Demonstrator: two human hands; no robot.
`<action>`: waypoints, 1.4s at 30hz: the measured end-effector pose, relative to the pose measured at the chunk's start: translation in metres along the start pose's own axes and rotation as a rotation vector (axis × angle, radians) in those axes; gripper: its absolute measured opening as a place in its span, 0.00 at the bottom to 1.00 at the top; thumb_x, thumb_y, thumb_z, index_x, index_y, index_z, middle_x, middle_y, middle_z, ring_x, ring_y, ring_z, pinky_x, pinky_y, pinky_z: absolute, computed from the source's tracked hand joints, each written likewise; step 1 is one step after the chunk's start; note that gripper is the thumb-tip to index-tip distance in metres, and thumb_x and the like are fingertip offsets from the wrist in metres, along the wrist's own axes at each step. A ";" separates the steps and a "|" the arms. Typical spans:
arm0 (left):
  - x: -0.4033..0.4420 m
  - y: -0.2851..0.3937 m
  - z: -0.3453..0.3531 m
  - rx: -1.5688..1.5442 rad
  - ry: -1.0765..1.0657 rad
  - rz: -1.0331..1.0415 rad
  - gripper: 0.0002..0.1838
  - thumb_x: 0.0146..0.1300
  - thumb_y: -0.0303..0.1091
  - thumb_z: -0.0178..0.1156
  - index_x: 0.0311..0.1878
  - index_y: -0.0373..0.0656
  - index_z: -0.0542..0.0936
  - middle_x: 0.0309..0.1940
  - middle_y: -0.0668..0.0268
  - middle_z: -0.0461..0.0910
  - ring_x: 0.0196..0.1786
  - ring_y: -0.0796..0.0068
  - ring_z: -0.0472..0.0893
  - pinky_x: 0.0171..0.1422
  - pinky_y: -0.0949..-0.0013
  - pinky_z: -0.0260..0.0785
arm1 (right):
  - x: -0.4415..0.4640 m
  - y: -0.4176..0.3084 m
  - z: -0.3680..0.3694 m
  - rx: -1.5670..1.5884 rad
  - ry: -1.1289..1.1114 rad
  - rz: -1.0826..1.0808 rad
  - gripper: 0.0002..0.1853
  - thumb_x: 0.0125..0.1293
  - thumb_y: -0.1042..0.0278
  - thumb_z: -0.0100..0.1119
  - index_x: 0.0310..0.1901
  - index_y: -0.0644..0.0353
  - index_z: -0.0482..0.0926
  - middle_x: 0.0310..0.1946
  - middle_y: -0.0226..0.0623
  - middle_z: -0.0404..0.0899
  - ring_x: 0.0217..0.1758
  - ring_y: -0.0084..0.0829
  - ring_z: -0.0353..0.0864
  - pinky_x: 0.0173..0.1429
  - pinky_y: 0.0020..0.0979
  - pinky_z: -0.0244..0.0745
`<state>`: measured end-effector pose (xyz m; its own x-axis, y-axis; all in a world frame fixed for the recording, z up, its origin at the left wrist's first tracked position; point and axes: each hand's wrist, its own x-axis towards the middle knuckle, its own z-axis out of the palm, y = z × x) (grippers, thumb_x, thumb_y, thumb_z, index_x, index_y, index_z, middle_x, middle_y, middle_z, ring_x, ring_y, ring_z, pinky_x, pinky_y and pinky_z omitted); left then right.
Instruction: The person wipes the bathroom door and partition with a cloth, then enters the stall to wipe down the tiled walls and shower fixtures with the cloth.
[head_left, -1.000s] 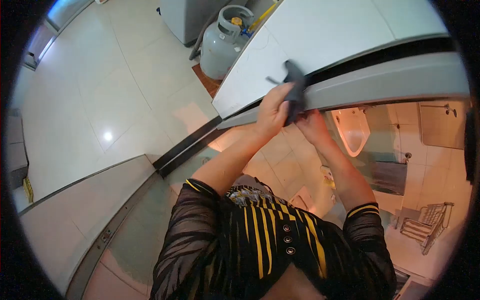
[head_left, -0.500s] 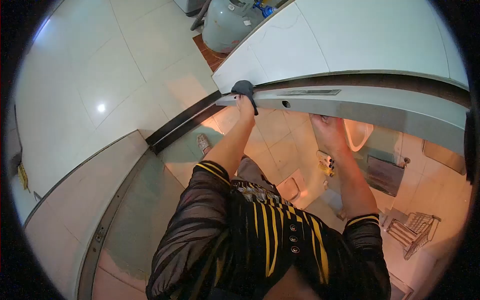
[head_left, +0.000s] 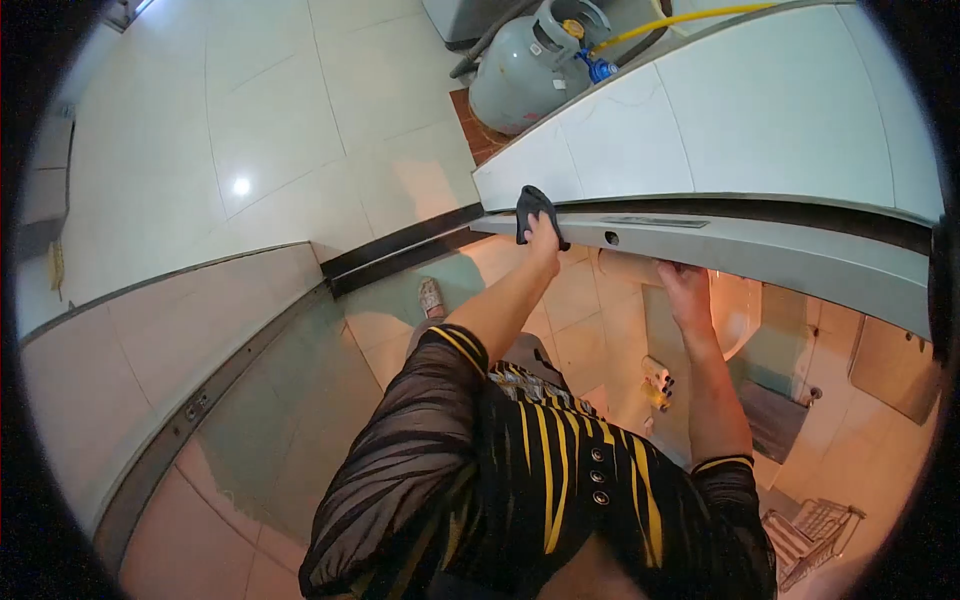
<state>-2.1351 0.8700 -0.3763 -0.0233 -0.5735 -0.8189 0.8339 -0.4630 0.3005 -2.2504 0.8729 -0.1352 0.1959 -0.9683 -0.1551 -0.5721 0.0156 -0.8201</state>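
A dark cloth (head_left: 534, 207) is bunched in my left hand (head_left: 542, 237), draped over the edge of a grey door (head_left: 780, 247) near its far left end. The fingers are wrapped round the cloth. My right hand (head_left: 687, 290) is further right, its fingertips against the near side of the door; they are partly hidden, and no object shows in them. Between the hands, a dark hole (head_left: 611, 238) and a long metal plate (head_left: 655, 222) show in the door's edge.
A grey gas cylinder (head_left: 530, 72) with a yellow hose stands beyond the white tiled wall (head_left: 640, 130). A urinal (head_left: 735, 315), a bottle group (head_left: 657, 382) and a wire rack (head_left: 812, 540) are at the right. A door frame (head_left: 190, 415) runs along the left.
My left hand has moved with the cloth from the middle of the door's edge to its far left end. My right hand is further right along the door. The camera view has shifted.
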 end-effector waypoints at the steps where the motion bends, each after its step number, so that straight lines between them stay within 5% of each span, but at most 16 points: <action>1: 0.040 -0.021 -0.016 -0.091 0.028 0.054 0.26 0.65 0.48 0.38 0.65 0.56 0.53 0.53 0.64 0.68 0.49 0.71 0.72 0.46 0.63 0.69 | 0.000 0.008 -0.002 -0.020 -0.027 -0.025 0.16 0.56 0.73 0.56 0.47 0.67 0.71 0.43 0.38 0.75 0.47 0.30 0.72 0.53 0.30 0.65; 4: 0.022 -0.007 -0.013 -0.064 0.008 0.017 0.26 0.65 0.46 0.36 0.65 0.49 0.54 0.49 0.58 0.69 0.45 0.63 0.74 0.40 0.62 0.71 | 0.002 0.014 -0.009 -0.053 -0.068 -0.036 0.18 0.56 0.74 0.56 0.50 0.67 0.69 0.46 0.39 0.73 0.49 0.31 0.71 0.55 0.30 0.64; 5: 0.011 -0.003 -0.005 -0.199 0.060 0.038 0.18 0.65 0.42 0.36 0.53 0.48 0.65 0.32 0.64 0.72 0.29 0.68 0.75 0.23 0.66 0.68 | 0.003 0.015 -0.009 -0.071 -0.090 -0.009 0.20 0.56 0.74 0.56 0.52 0.66 0.68 0.48 0.39 0.72 0.51 0.31 0.71 0.57 0.31 0.63; 7: -0.006 -0.001 0.000 -0.175 0.103 0.074 0.14 0.63 0.37 0.36 0.40 0.42 0.71 0.25 0.61 0.74 0.24 0.66 0.75 0.20 0.65 0.68 | 0.004 0.029 -0.008 0.025 -0.079 -0.118 0.22 0.57 0.75 0.55 0.54 0.65 0.66 0.50 0.39 0.71 0.53 0.33 0.70 0.58 0.32 0.62; 9: 0.038 -0.045 -0.012 -0.120 -0.069 0.054 0.13 0.59 0.34 0.40 0.33 0.39 0.74 0.24 0.58 0.75 0.21 0.64 0.76 0.18 0.63 0.68 | 0.005 0.043 -0.005 0.162 -0.075 -0.162 0.25 0.58 0.75 0.54 0.58 0.64 0.61 0.53 0.40 0.67 0.56 0.34 0.68 0.60 0.33 0.61; 15: -0.134 0.020 -0.040 -0.152 -0.202 0.039 0.15 0.60 0.36 0.42 0.42 0.41 0.75 0.35 0.61 0.79 0.30 0.69 0.79 0.24 0.68 0.69 | 0.002 0.098 0.023 0.343 -0.554 0.077 0.27 0.62 0.73 0.51 0.62 0.61 0.55 0.57 0.40 0.65 0.58 0.33 0.67 0.59 0.32 0.64; 17: -0.142 0.007 -0.058 0.413 -0.215 0.371 0.18 0.59 0.40 0.44 0.47 0.40 0.74 0.40 0.57 0.78 0.38 0.66 0.79 0.30 0.64 0.71 | -0.007 0.089 0.045 0.337 -0.738 0.139 0.27 0.63 0.69 0.52 0.61 0.62 0.56 0.56 0.40 0.65 0.58 0.32 0.67 0.59 0.32 0.64; 18: -0.155 0.004 -0.054 0.695 0.028 0.440 0.24 0.57 0.42 0.48 0.55 0.41 0.68 0.39 0.52 0.78 0.42 0.58 0.78 0.41 0.62 0.71 | -0.019 0.068 0.058 0.450 -0.793 0.181 0.26 0.63 0.66 0.52 0.61 0.62 0.58 0.56 0.39 0.66 0.57 0.31 0.68 0.58 0.31 0.66; 23: -0.227 -0.035 -0.068 1.325 0.538 1.080 0.32 0.53 0.42 0.57 0.61 0.42 0.61 0.54 0.50 0.67 0.50 0.49 0.72 0.51 0.58 0.67 | -0.039 0.047 0.102 0.486 -1.121 0.274 0.24 0.61 0.59 0.56 0.55 0.63 0.66 0.47 0.32 0.72 0.46 0.27 0.72 0.53 0.27 0.67; 27: -0.278 -0.050 -0.100 1.272 0.491 0.759 0.33 0.55 0.44 0.57 0.63 0.45 0.60 0.57 0.52 0.65 0.52 0.50 0.71 0.53 0.58 0.66 | -0.051 0.062 0.136 0.153 -1.153 0.176 0.25 0.60 0.47 0.53 0.43 0.66 0.76 0.36 0.34 0.77 0.41 0.25 0.73 0.46 0.27 0.66; 30: -0.321 -0.067 -0.137 1.126 0.471 0.781 0.32 0.56 0.45 0.56 0.63 0.46 0.60 0.56 0.52 0.67 0.52 0.53 0.72 0.53 0.60 0.66 | -0.073 0.023 0.148 -0.238 -1.112 -0.018 0.30 0.62 0.41 0.46 0.42 0.67 0.76 0.35 0.35 0.77 0.40 0.27 0.73 0.46 0.28 0.64; 31: -0.333 -0.075 -0.153 1.131 0.473 0.790 0.32 0.56 0.45 0.56 0.63 0.46 0.60 0.56 0.52 0.67 0.52 0.53 0.72 0.53 0.60 0.66 | -0.081 0.026 0.163 -0.185 -1.074 -0.101 0.36 0.64 0.38 0.36 0.38 0.73 0.76 0.37 0.47 0.77 0.42 0.37 0.72 0.50 0.32 0.62; 32: -0.343 -0.085 -0.170 1.084 0.565 0.849 0.32 0.56 0.46 0.56 0.63 0.46 0.61 0.54 0.53 0.69 0.51 0.54 0.73 0.53 0.61 0.67 | -0.086 0.028 0.176 -0.182 -1.068 -0.103 0.36 0.64 0.38 0.36 0.38 0.73 0.76 0.37 0.47 0.77 0.42 0.37 0.72 0.50 0.32 0.62; 34: -0.376 -0.102 -0.199 0.976 0.672 0.821 0.31 0.56 0.45 0.56 0.62 0.46 0.62 0.54 0.55 0.70 0.51 0.58 0.74 0.53 0.63 0.67 | -0.095 0.010 0.201 0.132 -1.125 -0.079 0.34 0.62 0.37 0.41 0.40 0.69 0.76 0.32 0.36 0.76 0.37 0.30 0.72 0.47 0.28 0.63; 38: -0.434 -0.144 -0.259 0.807 0.757 0.787 0.28 0.57 0.41 0.56 0.60 0.43 0.65 0.55 0.55 0.69 0.51 0.62 0.74 0.53 0.65 0.67 | -0.112 -0.019 0.262 0.385 -1.045 0.078 0.35 0.62 0.37 0.40 0.39 0.69 0.76 0.31 0.34 0.75 0.36 0.30 0.70 0.47 0.29 0.63; 42: -0.488 -0.176 -0.297 0.706 0.951 0.767 0.26 0.58 0.38 0.56 0.59 0.42 0.66 0.53 0.55 0.70 0.50 0.63 0.75 0.49 0.66 0.69 | -0.117 -0.069 0.314 0.323 -1.103 -0.246 0.34 0.63 0.37 0.41 0.38 0.68 0.77 0.31 0.33 0.75 0.36 0.27 0.70 0.47 0.29 0.64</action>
<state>-2.1062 1.4320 -0.1753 0.9163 -0.2964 -0.2694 0.0146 -0.6474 0.7620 -1.9834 1.0639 -0.2334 0.9473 -0.2166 -0.2362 -0.2252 0.0748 -0.9714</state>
